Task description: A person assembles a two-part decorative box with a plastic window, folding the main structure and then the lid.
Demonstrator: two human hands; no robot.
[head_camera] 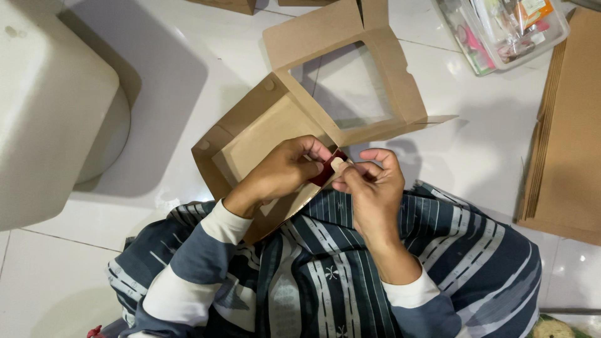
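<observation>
Head view. L hand is curling its fingers over the near corner of a brown cardboard box, thumb and fingertips pinching a small dark red piece at that corner. R hand is meeting it from the other side, thumb and forefinger pressed together on a small pale tab just beside the red piece; other fingers are loosely bent. Box is lying open on the person's lap and the white tiled floor, its windowed lid folded back away from the person. Striped cloth is covering the lap. Stack of flat cardboard is lying far R; clear plastic container top R; white bin far L.
</observation>
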